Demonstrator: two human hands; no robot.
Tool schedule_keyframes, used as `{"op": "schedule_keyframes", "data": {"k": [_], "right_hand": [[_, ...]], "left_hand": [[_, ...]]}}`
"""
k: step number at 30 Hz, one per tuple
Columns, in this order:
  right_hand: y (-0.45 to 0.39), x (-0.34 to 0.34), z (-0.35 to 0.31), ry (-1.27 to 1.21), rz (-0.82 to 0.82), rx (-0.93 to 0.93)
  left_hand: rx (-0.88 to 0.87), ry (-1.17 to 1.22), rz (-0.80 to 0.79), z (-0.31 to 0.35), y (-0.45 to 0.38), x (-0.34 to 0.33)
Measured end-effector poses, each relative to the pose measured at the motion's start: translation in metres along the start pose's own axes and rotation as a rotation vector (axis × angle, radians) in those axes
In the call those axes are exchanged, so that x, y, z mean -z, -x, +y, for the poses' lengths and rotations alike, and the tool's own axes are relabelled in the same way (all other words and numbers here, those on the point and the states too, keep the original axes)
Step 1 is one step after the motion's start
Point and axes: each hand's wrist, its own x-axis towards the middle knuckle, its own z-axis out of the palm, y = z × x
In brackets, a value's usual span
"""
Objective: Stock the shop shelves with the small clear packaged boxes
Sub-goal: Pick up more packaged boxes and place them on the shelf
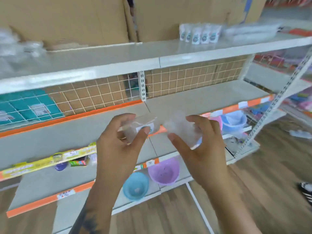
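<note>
— Clear packaged boxes: how many in the head view, and where?

— Two in the hands, both in front of the orange-edged middle shelf [211, 97]. The left hand [118, 147] grips one clear box [143, 126] between curled fingers and thumb; a white label with teal print shows on it. The right hand [200, 149] curls round a second clear box [182, 128], which is too blurred to read. The two boxes sit just beside each other; I cannot tell whether they touch.

— Any already stocked?

— On the top shelf [118, 65], above the middle shelf and to the right, stands a row of five small white-labelled packs [200, 33], upright and side by side. More clear packaging [251, 31] lies right of them, too smeared to count.

— And below the middle shelf?

— Two plastic bowls near the hands: one blue bowl [135, 185] and one purple bowl [163, 171], just beside each other. Further right, a stack of blue basins [234, 120], count unclear.

— Behind?

— Two large cardboard cartons [67, 19] stand at the back of the top shelf, and teal packs [25, 107] show through the wire grid, left of the hands.
</note>
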Motion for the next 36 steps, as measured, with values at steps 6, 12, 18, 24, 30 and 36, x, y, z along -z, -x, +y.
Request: {"op": "schedule_keyframes", "data": {"k": [6, 12, 18, 24, 30, 36], "right_hand": [[0.023, 0.053, 0.057, -0.021, 0.073, -0.151], [0.012, 0.089, 0.098, -0.031, 0.181, -0.243], [-0.026, 0.121, 0.142, 0.022, 0.221, -0.272], [-0.106, 0.159, 0.186, 0.135, 0.211, -0.217], [-0.194, 0.165, 0.212, 0.113, 0.169, -0.156], [-0.251, 0.155, 0.227, 0.063, 0.138, -0.070]], "left_hand": [[-0.004, -0.024, -0.138, 0.018, 0.040, -0.069], [-0.014, 0.018, -0.223, 0.030, 0.041, -0.134], [-0.042, 0.095, -0.284, 0.034, 0.018, -0.215], [-0.082, 0.124, -0.267, 0.044, -0.026, -0.299], [-0.072, 0.174, -0.169, 0.053, -0.080, -0.352], [-0.136, 0.175, -0.099, 0.059, -0.123, -0.386]]}}
